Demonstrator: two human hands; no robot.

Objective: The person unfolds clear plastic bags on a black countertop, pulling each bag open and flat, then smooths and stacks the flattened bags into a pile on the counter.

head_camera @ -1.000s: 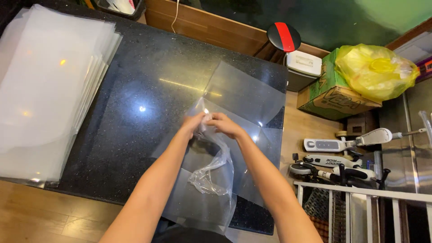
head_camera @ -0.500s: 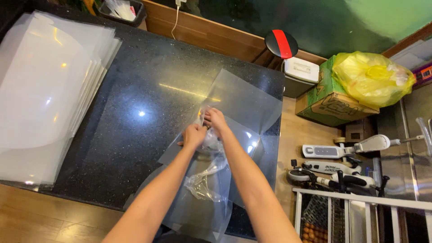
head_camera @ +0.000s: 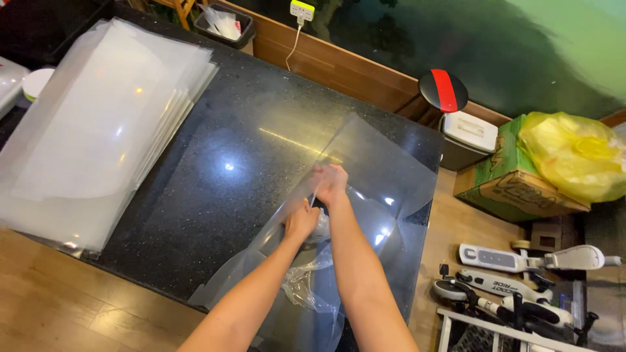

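While both your hands work at the near-right part of the counter (head_camera: 215,163), the clear sheet (head_camera: 385,169) lies flat under them, its far corner toward 1 o'clock and its near edge running off the counter at 6. Your left hand (head_camera: 301,220) is closed on the loose film (head_camera: 312,283), fingers curled into a fist around the bunched part just above the sheet. Your right hand (head_camera: 330,182), at 1 o'clock of the left and nearly touching it, has its fingers bent down, seemingly pinching a strip of film; the fingertips are hidden, so the exact grip cannot be told. The crumpled film trails back toward you at 6 o'clock, between your forearms. To peel well, judging from this: keep the pull low and along the sheet, not upward, so the sheet stays flat; hold the sheet down with one hand close to the peel line; gather slack as it comes so it does not cling back. The stack of sheets (head_camera: 98,130) sits well apart at 10 o'clock.
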